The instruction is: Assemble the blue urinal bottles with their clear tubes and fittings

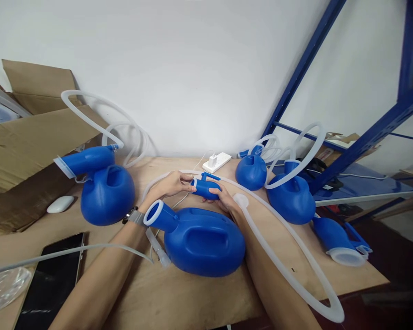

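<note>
Blue handled cup (205, 189) sits in both our hands, mid-surface, beyond the large blue jug (206, 243); we can't tell if it touches the surface (179, 302) below. Cup lies on its side, pale rim facing left, thin blue handle on top. Our left hand (174, 184) is nearly closed, thumb and fingertips pinching at the rim; our right hand (222, 198) is curled round the other end, thumb along the body. We have a watch (135, 215) on the left wrist. Large jug lies between our forearms, white-rimmed spout up to the left, clear connector (162, 254) just beside it. Pale hose (316, 259) loops from behind our hands round to the right, ending in a white disc (241, 200) near our right wrist. Left side: second jug (107, 197) with another cup (89, 161) resting on top, white mouse (60, 204), black tablet (51, 279), open cardboard box (37, 151). Back: white power strip (217, 162) by the wall. Right side: two more jugs (291, 201) with coiled tubing, then a capped cup (337, 240) near the surface edge, blue metal rack (371, 133) behind.
</note>
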`<state>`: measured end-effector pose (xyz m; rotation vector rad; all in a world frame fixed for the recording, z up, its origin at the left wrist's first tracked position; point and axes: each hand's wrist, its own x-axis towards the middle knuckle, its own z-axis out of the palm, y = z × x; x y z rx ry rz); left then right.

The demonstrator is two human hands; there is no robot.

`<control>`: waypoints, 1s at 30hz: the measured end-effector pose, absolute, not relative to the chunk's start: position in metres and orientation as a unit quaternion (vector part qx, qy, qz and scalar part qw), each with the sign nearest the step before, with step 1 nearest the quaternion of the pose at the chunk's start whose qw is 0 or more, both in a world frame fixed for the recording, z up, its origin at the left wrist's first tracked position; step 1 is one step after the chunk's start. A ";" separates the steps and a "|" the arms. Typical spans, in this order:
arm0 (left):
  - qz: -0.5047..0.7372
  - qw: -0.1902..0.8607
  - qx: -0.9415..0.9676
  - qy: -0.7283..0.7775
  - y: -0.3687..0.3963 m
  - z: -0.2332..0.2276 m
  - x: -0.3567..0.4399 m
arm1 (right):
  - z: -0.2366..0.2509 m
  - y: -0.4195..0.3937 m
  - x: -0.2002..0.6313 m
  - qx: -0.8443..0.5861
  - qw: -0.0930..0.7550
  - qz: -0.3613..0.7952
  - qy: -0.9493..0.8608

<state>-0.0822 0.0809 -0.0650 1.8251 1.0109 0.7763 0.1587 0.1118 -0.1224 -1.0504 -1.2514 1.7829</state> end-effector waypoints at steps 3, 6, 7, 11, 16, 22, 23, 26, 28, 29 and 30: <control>0.338 0.429 0.728 0.414 0.078 -0.064 -0.077 | -0.124 0.113 0.159 -0.404 0.357 0.697 -0.472; 0.351 0.420 0.725 0.419 0.076 -0.059 -0.073 | -0.124 0.115 0.160 -0.404 0.361 0.705 -0.457; 0.353 0.428 0.720 0.417 0.076 -0.057 -0.073 | -0.124 0.116 0.160 -0.404 0.364 0.707 -0.453; 0.376 0.469 0.679 0.422 0.075 -0.048 -0.079 | -0.123 0.117 0.161 -0.399 0.378 0.709 -0.442; 0.350 0.450 0.709 0.415 0.072 -0.041 -0.082 | -0.120 0.115 0.160 -0.389 0.341 0.725 -0.455; 0.346 0.430 0.725 0.411 0.072 -0.039 -0.073 | -0.121 0.111 0.155 -0.384 0.309 0.724 -0.482; 0.353 0.426 0.724 0.411 0.073 -0.039 -0.073 | -0.120 0.111 0.155 -0.382 0.307 0.723 -0.487; 0.357 0.422 0.725 0.411 0.074 -0.039 -0.074 | -0.118 0.111 0.156 -0.377 0.301 0.718 -0.501; 0.345 0.424 0.729 0.412 0.075 -0.041 -0.075 | -0.117 0.111 0.155 -0.378 0.300 0.709 -0.514; 0.338 0.426 0.729 0.415 0.075 -0.043 -0.076 | -0.117 0.110 0.154 -0.380 0.300 0.703 -0.521; 0.335 0.430 0.726 0.420 0.075 -0.045 -0.077 | -0.118 0.110 0.152 -0.384 0.301 0.694 -0.529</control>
